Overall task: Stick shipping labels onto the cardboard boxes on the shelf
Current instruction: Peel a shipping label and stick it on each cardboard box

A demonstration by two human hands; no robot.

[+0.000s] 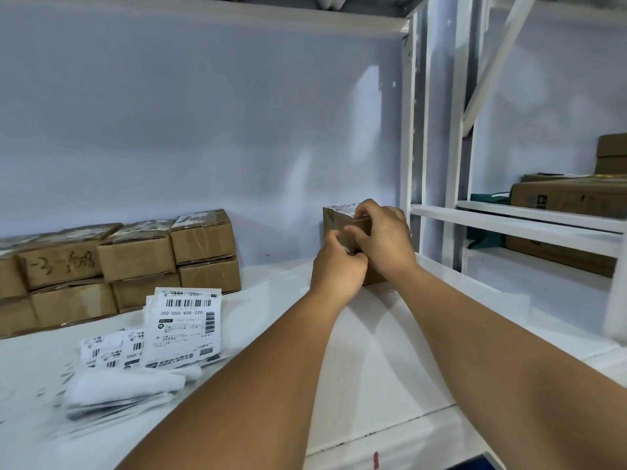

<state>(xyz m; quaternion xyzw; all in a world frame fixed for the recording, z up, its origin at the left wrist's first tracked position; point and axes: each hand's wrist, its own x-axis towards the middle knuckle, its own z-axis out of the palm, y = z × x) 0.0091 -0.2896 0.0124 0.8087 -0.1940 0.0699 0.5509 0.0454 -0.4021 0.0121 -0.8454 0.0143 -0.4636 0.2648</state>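
Left of both forearms, a loose pile of shipping labels [183,327] lies flat: white glossy paper with black barcodes. Beyond it, the left hand [336,266] has its fingers curled against the lower front of a small cardboard box [331,222], seemingly pinching there, though the contact is hidden. The right hand [383,239] grips the box's top front edge with its fingers clamped over it. A white label [344,207] lies on the box top, just behind those fingers. The box stands on a smooth white shelf [390,351]. Stacked brown boxes [135,259] sit far left of the fingers against a pale wall [203,130].
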